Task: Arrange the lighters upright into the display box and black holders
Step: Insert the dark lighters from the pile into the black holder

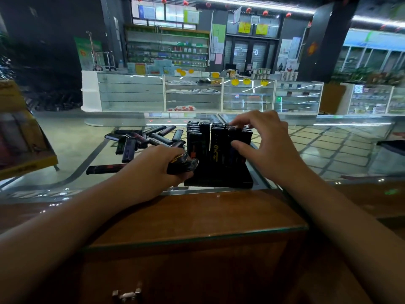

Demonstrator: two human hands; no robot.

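Frame centre: one black holder (219, 182) on glass counter (328, 154), packed with upright black lighters (215, 148), exact count unclear. Right hand (262, 139) over them, fingers spread, tips touching lighter tops. Left hand (162, 165) grips several lighters (182, 164), fingers curled. Roughly twelve loose lighters (142, 139) lie flat, centre left. One yellow display box (22, 137), left edge.

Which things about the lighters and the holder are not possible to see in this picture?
Head view:
- Lighters in the left hand: number hidden by the curled fingers.
- Black holder: free slots at the back hidden by upright lighters and the right hand.
- Display box: cut by the left edge, blurred.
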